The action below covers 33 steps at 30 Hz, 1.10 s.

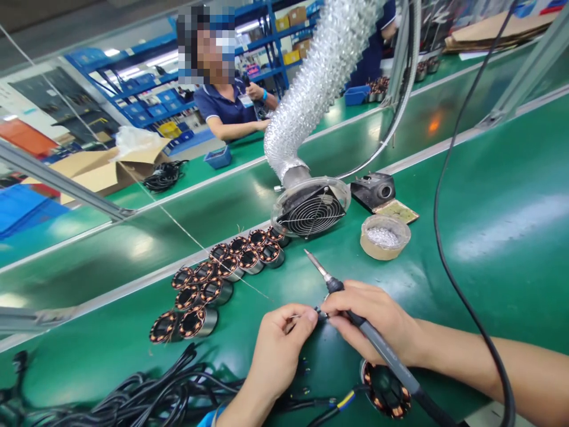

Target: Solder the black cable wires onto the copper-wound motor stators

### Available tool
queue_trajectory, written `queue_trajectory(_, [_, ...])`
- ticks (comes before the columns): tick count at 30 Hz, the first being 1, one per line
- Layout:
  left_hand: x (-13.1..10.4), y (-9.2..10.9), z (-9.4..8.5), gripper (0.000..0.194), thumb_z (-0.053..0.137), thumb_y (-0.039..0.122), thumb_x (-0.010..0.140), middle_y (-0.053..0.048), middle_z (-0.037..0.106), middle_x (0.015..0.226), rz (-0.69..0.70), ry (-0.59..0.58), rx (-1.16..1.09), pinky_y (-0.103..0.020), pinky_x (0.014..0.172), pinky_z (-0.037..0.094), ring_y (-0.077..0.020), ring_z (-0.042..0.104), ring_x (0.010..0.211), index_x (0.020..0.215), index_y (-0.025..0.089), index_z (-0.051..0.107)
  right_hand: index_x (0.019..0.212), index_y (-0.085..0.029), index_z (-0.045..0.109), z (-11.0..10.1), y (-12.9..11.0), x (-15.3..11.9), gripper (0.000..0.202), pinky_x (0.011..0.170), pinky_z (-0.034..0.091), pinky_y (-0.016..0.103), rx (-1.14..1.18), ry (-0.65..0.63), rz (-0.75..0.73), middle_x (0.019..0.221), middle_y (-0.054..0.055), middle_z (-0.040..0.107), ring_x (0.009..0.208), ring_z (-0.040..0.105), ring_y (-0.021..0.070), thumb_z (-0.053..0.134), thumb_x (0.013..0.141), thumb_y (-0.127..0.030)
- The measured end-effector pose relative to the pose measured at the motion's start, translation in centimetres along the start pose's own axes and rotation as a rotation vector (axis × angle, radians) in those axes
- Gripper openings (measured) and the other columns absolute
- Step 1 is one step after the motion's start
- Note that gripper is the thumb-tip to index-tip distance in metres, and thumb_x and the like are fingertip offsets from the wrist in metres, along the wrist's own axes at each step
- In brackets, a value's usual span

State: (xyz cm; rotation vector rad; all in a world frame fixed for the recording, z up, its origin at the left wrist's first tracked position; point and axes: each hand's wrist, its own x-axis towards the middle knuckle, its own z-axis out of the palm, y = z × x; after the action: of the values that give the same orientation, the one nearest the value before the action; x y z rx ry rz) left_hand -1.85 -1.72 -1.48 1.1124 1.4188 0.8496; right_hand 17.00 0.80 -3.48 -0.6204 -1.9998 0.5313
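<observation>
My right hand (377, 323) is wrapped round a soldering iron (384, 350), its bare metal tip pointing up and left over the green bench. Thumb and finger of my left hand (278, 344) are pinched on a small dark piece (320, 312), too small to name, which the fingertips of my right hand also touch. Partly beneath my right hand lies a copper-wound motor stator (386, 388). A cable with a yellow-and-blue section (345, 401) runs up to it. Black cables (133, 394) lie bundled beside and under my left forearm.
Several copper-wound stators (229, 267) stand in rows at the bench's back edge. A fume extractor (311, 210) hangs from a silver duct. Right of it are an iron stand (376, 190) and a round tub (384, 237). A co-worker (231, 107) sits across. A black cord (438, 237) hangs at right.
</observation>
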Motion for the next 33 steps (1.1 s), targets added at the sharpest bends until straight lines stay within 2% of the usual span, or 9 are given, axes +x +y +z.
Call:
queue_trajectory(5, [0.3, 0.2, 0.2, 0.028, 0.069, 0.041, 0.08, -0.008, 0.076, 0.079, 0.025, -0.071, 0.062, -0.028, 0.073, 0.048, -0.0218, 0.064, 0.077, 0.079, 0.015, 0.079, 0.106, -0.017, 0.058, -0.2, 0.0, 0.1, 0.025, 0.064, 0.049, 0.027, 0.002, 0.002, 0.021, 0.079, 0.002, 0.063, 0.069, 0.056, 0.0145, 0.054, 0.084, -0.005])
queue_trajectory(9, [0.1, 0.0, 0.0, 0.028, 0.066, 0.041, 0.083, -0.005, 0.076, 0.08, 0.055, -0.099, 0.142, -0.026, 0.07, 0.046, -0.0198, 0.063, 0.074, 0.082, 0.016, 0.079, 0.11, -0.017, 0.057, -0.5, -0.1, 0.3, 0.03, 0.066, 0.05, 0.029, -0.005, 0.008, 0.034, 0.083, 0.003, 0.063, 0.072, 0.055, 0.0161, 0.058, 0.081, -0.009])
queue_trajectory(13, [-0.1, -0.1, -0.3, 0.03, 0.06, 0.041, 0.087, -0.003, 0.072, 0.073, 0.129, -0.124, 0.202, -0.024, 0.064, 0.044, -0.017, 0.061, 0.069, 0.081, 0.016, 0.077, 0.117, -0.018, 0.055, -0.5, 0.1, 0.7, 0.033, 0.066, 0.05, 0.028, -0.001, -0.043, -0.005, 0.087, 0.004, 0.067, 0.072, 0.055, 0.0157, 0.056, 0.085, -0.009])
queue_trajectory(16, [-0.2, -0.2, -0.3, 0.03, 0.057, 0.037, 0.089, -0.002, 0.071, 0.071, 0.179, -0.095, 0.271, -0.023, 0.061, 0.043, -0.016, 0.06, 0.065, 0.079, 0.017, 0.075, 0.114, -0.019, 0.056, -0.2, 0.3, 0.9, 0.027, 0.064, 0.049, 0.026, -0.003, -0.06, -0.029, 0.086, 0.003, 0.068, 0.069, 0.055, 0.0145, 0.053, 0.089, -0.008])
queue_trajectory(21, [-1.0, -0.4, 0.0, 0.022, 0.056, 0.027, 0.09, -0.001, 0.072, 0.073, 0.341, 0.021, 0.463, -0.024, 0.062, 0.045, -0.015, 0.062, 0.065, 0.081, 0.02, 0.074, 0.114, -0.02, 0.054, 0.0, 0.2, 0.7, 0.027, 0.066, 0.051, 0.028, -0.012, -0.092, 0.041, 0.085, 0.003, 0.066, 0.073, 0.057, 0.0159, 0.05, 0.09, -0.008])
queue_trajectory(23, [-1.5, -0.4, 0.2, 0.022, 0.054, 0.025, 0.092, -0.002, 0.072, 0.074, 0.422, 0.036, 0.512, -0.024, 0.062, 0.047, -0.015, 0.064, 0.065, 0.086, 0.021, 0.074, 0.118, -0.019, 0.051, 0.2, 0.0, 0.4, 0.029, 0.067, 0.052, 0.03, -0.046, -0.104, 0.057, 0.086, 0.004, 0.064, 0.073, 0.057, 0.017, 0.047, 0.091, -0.009])
queue_trajectory(27, [-2.8, -0.7, 0.8, 0.029, 0.048, 0.021, 0.094, -0.008, 0.074, 0.09, 0.59, 0.031, 0.601, -0.028, 0.072, 0.055, -0.019, 0.07, 0.079, 0.113, 0.015, 0.068, 0.123, -0.016, 0.047, 0.8, -0.1, 0.0, 0.03, 0.067, 0.053, 0.033, -0.131, -0.073, 0.063, 0.087, 0.006, 0.062, 0.074, 0.058, 0.0184, 0.045, 0.093, -0.011])
queue_trajectory(30, [-3.7, -0.9, 1.6, 0.037, 0.045, 0.021, 0.095, -0.013, 0.074, 0.096, 0.635, 0.025, 0.738, -0.033, 0.074, 0.058, -0.0233, 0.071, 0.083, 0.125, 0.007, 0.059, 0.122, -0.016, 0.048, 0.9, -0.2, -0.4, 0.029, 0.068, 0.055, 0.032, -0.18, -0.067, 0.052, 0.084, 0.005, 0.062, 0.072, 0.059, 0.0177, 0.043, 0.094, -0.011])
queue_trajectory(33, [-4.2, -0.4, 2.3, 0.036, 0.041, 0.026, 0.098, -0.013, 0.073, 0.101, 0.66, -0.025, 0.95, -0.036, 0.071, 0.059, -0.0251, 0.071, 0.083, 0.125, 0.007, 0.057, 0.119, -0.017, 0.051, 0.4, 0.0, -0.7, 0.026, 0.067, 0.056, 0.029, -0.246, -0.051, 0.034, 0.084, 0.005, 0.063, 0.072, 0.064, 0.0163, 0.043, 0.095, -0.013])
